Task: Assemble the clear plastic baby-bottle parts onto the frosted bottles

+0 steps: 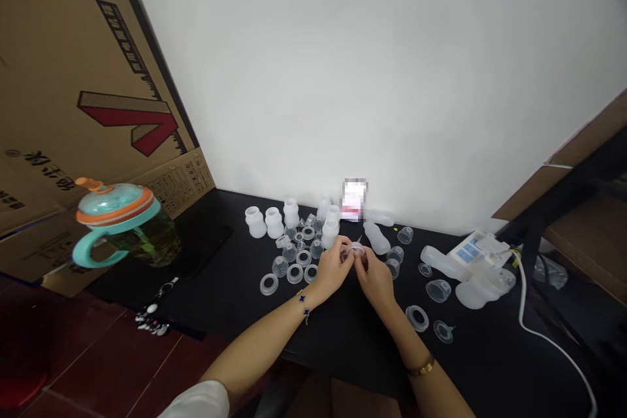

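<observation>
Over the middle of the black table, both my hands are closed on one baby bottle collar ring [355, 247], translucent white. A thin clear tip pokes up beside it, perhaps a silicone teat in the ring; my fingers hide part of it. My left hand [334, 269] pinches the ring from the left, and my right hand [376, 279] grips its right side. Left of my hands lie several loose collar rings [269, 284] and clear caps [280, 266]. Close to my right hand are clear domed caps [392, 268] and a white bottle [376, 238] on its side.
White bottles [255, 222] stand at the back. A lit phone [353, 199] leans on the wall. Right lie another ring [417, 319], a clear teat [443, 332], more bottles [473, 294] and a white cable [533, 331]. A teal-handled jug [154, 235] and keychain [153, 309] are left.
</observation>
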The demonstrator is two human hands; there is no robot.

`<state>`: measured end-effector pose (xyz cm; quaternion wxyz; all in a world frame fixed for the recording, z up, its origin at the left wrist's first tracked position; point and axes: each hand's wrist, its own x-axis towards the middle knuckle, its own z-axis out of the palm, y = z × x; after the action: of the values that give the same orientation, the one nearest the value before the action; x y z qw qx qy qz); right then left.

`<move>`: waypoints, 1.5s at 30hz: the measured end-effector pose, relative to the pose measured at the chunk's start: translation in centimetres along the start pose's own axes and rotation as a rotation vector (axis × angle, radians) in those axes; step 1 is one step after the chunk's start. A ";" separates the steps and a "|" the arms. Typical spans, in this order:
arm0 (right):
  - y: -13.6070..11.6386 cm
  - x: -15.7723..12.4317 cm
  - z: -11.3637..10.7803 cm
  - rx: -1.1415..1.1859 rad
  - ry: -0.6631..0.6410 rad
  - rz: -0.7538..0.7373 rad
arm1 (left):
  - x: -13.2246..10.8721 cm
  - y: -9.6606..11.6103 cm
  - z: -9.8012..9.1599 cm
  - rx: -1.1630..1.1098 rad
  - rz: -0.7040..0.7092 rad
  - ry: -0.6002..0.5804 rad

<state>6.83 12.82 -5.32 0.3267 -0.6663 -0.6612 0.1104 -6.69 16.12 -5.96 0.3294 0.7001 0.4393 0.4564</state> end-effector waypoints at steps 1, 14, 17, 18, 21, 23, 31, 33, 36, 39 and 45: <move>0.0 0.0 0.0 -0.002 -0.002 -0.001 | 0.0 0.0 0.0 0.009 0.003 0.001; -0.2 0.0 -0.2 0.028 -0.014 0.000 | 0.0 0.4 -0.1 0.062 0.010 0.006; -0.1 0.0 -0.2 0.036 -0.012 0.002 | 0.0 0.4 -0.1 0.070 0.012 0.014; -0.1 -0.1 -0.2 0.035 -0.012 0.004 | 0.0 0.3 -0.1 0.070 0.011 0.014; -0.1 0.0 -0.2 0.027 -0.009 0.006 | 0.0 0.2 0.0 0.067 0.007 0.010; 0.0 0.0 -0.1 0.026 -0.006 0.003 | 0.0 0.2 0.0 0.069 0.005 0.011; 0.0 0.1 -0.2 0.027 -0.014 0.012 | 0.0 0.4 -0.2 0.080 0.004 0.010; 0.1 0.1 -0.2 0.034 -0.011 0.010 | 0.0 0.4 -0.2 0.084 0.006 0.012; 0.1 0.1 -0.2 0.031 -0.010 0.015 | 0.0 0.3 -0.1 0.092 0.012 0.013; 0.1 0.1 -0.2 0.032 -0.015 0.017 | 0.0 0.4 -0.2 0.123 0.011 0.009; 0.1 0.1 -0.2 0.023 -0.033 0.035 | 0.0 0.2 -0.3 0.261 0.066 0.014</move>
<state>7.01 12.87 -5.17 0.3213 -0.6720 -0.6535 0.1347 -6.93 16.05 -5.72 0.2172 0.7479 0.4741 0.4107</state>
